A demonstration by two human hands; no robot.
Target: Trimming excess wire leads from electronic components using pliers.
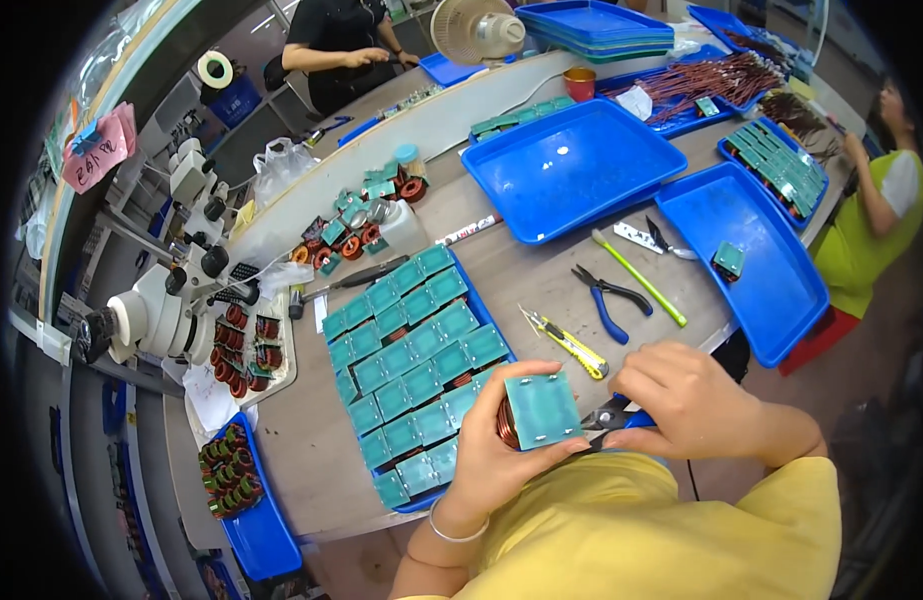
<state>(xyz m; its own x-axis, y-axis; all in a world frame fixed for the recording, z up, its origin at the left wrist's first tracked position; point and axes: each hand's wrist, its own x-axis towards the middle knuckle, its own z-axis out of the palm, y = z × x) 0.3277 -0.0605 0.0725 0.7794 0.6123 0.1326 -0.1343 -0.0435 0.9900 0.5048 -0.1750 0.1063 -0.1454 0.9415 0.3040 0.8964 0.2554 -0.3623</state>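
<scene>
Above the tray, coil board in left grip, right grip holding cutters

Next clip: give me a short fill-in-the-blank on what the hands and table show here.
1. The left hand holds a green board mounted on a ____ wire coil.
2. The right hand grips cutters with ____ handles.
3. The utility knife on the table is ____.

Missing: copper; blue; yellow

Long brown workbench, grey floor, white desk fan at back
</scene>
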